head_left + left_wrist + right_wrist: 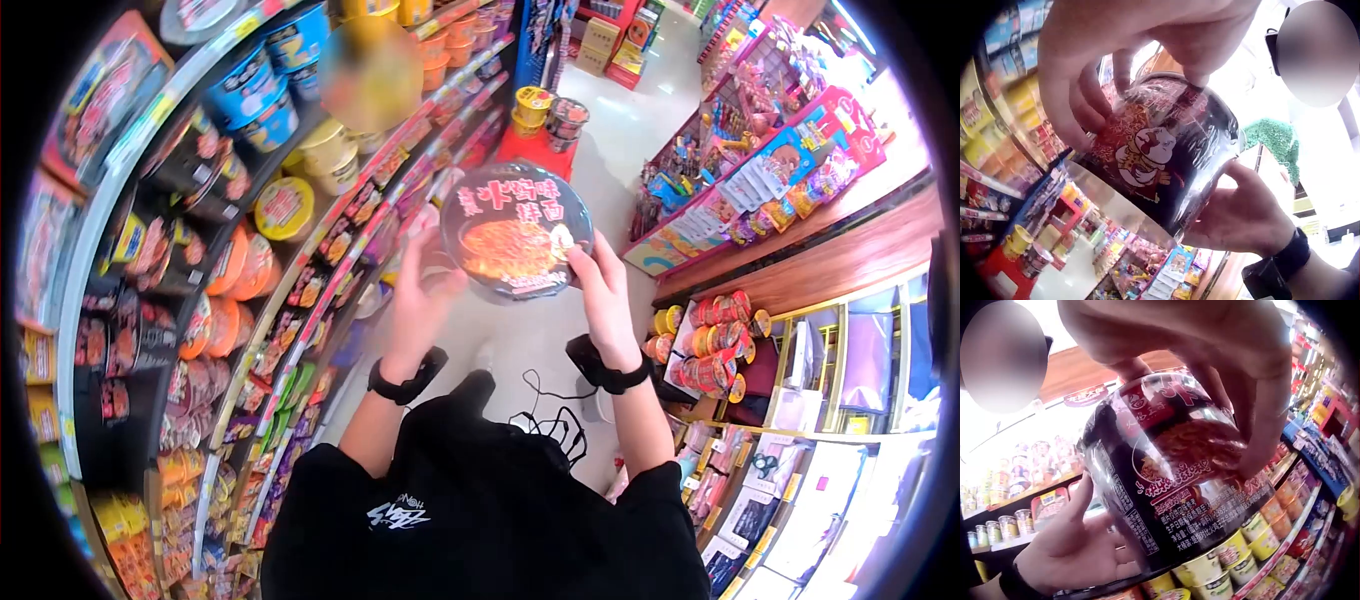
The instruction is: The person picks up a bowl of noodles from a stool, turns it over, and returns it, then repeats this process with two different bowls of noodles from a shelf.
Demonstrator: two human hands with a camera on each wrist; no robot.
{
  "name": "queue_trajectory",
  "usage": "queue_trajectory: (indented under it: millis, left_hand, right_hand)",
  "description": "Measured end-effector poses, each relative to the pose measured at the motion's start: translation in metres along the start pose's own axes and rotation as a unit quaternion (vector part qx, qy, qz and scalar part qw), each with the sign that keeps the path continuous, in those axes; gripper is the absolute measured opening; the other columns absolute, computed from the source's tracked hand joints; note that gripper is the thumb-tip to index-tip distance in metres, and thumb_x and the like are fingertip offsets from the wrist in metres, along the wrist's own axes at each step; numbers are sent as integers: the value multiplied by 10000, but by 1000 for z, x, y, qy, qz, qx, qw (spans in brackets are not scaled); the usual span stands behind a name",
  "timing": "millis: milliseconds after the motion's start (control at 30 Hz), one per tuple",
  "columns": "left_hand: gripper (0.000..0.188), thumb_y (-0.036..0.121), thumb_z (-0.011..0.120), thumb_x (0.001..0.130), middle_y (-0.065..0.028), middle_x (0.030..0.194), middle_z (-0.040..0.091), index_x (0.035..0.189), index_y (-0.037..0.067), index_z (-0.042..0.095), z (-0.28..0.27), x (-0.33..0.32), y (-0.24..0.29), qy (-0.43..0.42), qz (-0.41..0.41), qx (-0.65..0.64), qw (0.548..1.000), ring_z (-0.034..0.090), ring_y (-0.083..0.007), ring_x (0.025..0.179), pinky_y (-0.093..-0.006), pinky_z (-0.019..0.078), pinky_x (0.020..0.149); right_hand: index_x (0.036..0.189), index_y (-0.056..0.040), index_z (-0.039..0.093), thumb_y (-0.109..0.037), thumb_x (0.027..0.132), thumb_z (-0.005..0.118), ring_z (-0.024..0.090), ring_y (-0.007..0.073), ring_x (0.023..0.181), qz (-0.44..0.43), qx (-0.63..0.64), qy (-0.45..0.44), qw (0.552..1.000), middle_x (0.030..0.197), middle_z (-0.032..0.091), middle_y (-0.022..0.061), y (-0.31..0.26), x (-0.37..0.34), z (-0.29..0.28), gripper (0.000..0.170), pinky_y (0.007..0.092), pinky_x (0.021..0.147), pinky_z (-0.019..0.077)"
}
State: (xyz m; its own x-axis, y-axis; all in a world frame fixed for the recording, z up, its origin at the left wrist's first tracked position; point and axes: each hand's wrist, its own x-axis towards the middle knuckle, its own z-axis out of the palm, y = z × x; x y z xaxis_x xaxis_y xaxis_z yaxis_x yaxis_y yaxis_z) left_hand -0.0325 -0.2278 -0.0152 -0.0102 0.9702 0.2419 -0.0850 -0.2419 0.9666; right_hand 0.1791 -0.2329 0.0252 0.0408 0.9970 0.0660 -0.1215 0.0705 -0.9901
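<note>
A black instant noodle bowl (pixel 515 232), wrapped in shiny film, is held up in front of the person with its printed lid toward the head camera. The right hand (pixel 606 300) grips its right side, thumb over the lid's edge and fingers round the wall. At the opposite side is the left hand (pixel 418 300), blurred in the head view, thumb by the lower left rim. Seen from the right wrist, the left palm (pixel 1079 553) faces the bowl with thumb raised and fingertips right at the wall. A cartoon figure marks the wall of the bowl (pixel 1154 156) in the left wrist view.
Curved shelves (pixel 255 400) full of noodle bowls and packets run along the left. Ahead, a red stand (pixel 545 150) carries noodle tubs. A snack display (pixel 740 170) stands at the right, with more stacked cups (pixel 710 345) below. Black cable (pixel 555 430) trails near the person's body.
</note>
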Motion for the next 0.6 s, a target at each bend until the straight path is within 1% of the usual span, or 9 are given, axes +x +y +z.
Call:
queue_trajectory:
  millis: [33, 67, 133, 167, 267, 367, 467, 533, 600]
  left_hand:
    - [643, 185, 739, 812, -64, 1149, 529, 1335, 28, 399, 10, 16, -12, -25, 6, -4, 1000, 552, -138, 979, -278, 495, 825]
    - [663, 185, 765, 788, -64, 1131, 545, 1326, 26, 411, 34, 40, -25, -43, -37, -47, 997, 562, -146, 972, -287, 503, 826]
    - [643, 193, 764, 789, -65, 1106, 560, 1312, 27, 430, 60, 66, -34, -62, -20, -50, 997, 574, -152, 969, -301, 514, 827]
    - [639, 201, 764, 789, -68, 1108, 563, 1308, 27, 434, 71, 78, -37, -80, -24, -52, 995, 577, -155, 975, -306, 516, 827]
    - [630, 219, 765, 789, -81, 1118, 571, 1297, 26, 444, 104, 109, -44, -124, -38, -57, 990, 584, -165, 994, -317, 521, 830]
    - [627, 236, 762, 792, -104, 1124, 582, 1285, 13, 445, 138, 145, -52, -161, -60, -51, 984, 587, -184, 1019, -334, 526, 836]
    - [599, 158, 727, 824, -101, 1199, 543, 1311, 0, 416, 171, 177, -69, -197, -67, -35, 977, 565, -190, 1078, -338, 510, 883]
    - [599, 162, 725, 828, -108, 1196, 543, 1312, -3, 413, 195, 197, -86, -194, -83, -25, 977, 571, -193, 1072, -338, 509, 887]
    - [599, 166, 723, 832, -115, 1189, 544, 1314, -6, 411, 220, 218, -104, -186, -92, -27, 978, 575, -194, 1071, -337, 507, 890]
  right_hand:
    - [1260, 14, 489, -85, 935, 519, 549, 86, 883, -5, -13, 7, 1000, 962, 615, 39, 0, 11, -15, 341, 244, 799, 453]
    - [1278, 21, 481, -78, 929, 506, 550, 88, 909, -17, -40, 29, 999, 999, 615, 40, 0, 33, -42, 364, 237, 808, 447]
    - [1267, 30, 488, -74, 923, 488, 548, 88, 924, -14, -33, 49, 998, 1037, 616, 40, -7, 50, -63, 359, 237, 815, 441]
    - [1274, 34, 487, -75, 922, 476, 545, 92, 949, -9, -32, 48, 998, 1073, 613, 42, -8, 58, -75, 369, 240, 828, 437]
    - [1292, 37, 481, -69, 921, 473, 538, 102, 992, -21, -22, 100, 995, 1111, 606, 51, -3, 85, -106, 385, 243, 879, 416]
    - [1286, 28, 500, -138, 921, 479, 545, 62, 910, -16, -67, 139, 988, 1041, 611, 11, -13, 112, -132, 402, 207, 799, 421]
    - [1261, 19, 524, -152, 917, 481, 522, 32, 806, -20, -76, 162, 984, 985, 612, -11, 0, 148, -172, 387, 173, 675, 399]
    - [1263, 13, 521, -137, 913, 490, 492, 35, 795, -28, -73, 161, 984, 976, 600, -18, 16, 177, -201, 383, 182, 674, 360]
    - [1288, 34, 492, -91, 912, 494, 526, 93, 939, 14, -72, 147, 986, 1069, 599, 28, 21, 199, -234, 396, 236, 860, 409]
